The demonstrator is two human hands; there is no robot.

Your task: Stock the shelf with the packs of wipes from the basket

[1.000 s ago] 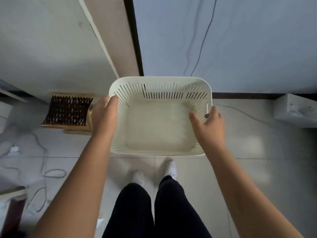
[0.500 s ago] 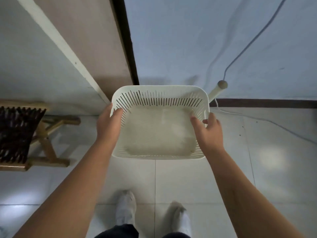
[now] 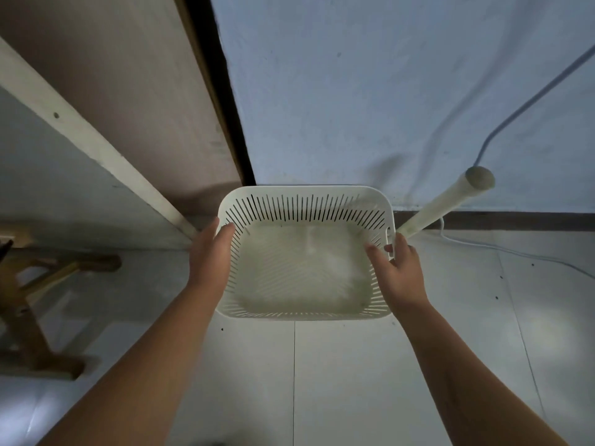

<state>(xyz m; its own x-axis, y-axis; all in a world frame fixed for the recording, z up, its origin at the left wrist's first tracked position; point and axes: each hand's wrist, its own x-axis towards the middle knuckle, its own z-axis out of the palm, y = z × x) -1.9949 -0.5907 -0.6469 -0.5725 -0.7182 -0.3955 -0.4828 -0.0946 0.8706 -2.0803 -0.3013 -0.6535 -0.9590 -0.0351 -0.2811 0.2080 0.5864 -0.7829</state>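
Nearest the camera, left hand point(image 3: 211, 257) and right hand point(image 3: 399, 272) each clamp a side rim of one white slotted basket point(image 3: 306, 313), held above the floor tiles point(image 3: 354, 381). Empty, zero wipe packs visible. Likely light, stiff plastic; side rims suit gripping. Beyond: one white pole point(image 3: 441, 206), wall point(image 3: 370, 91).

1. Wooden stand point(image 3: 29, 304): cut off by left edge, top part out of frame.
2. Basket point(image 3: 306, 201): left rim partly hidden behind left hand point(image 3: 209, 255); right rim behind right hand point(image 3: 399, 272).
3. Both forearms run out the bottom edge.
4. Cord point(image 3: 528, 101): exits right edge.
5. Basket floor blurred w/ glare.
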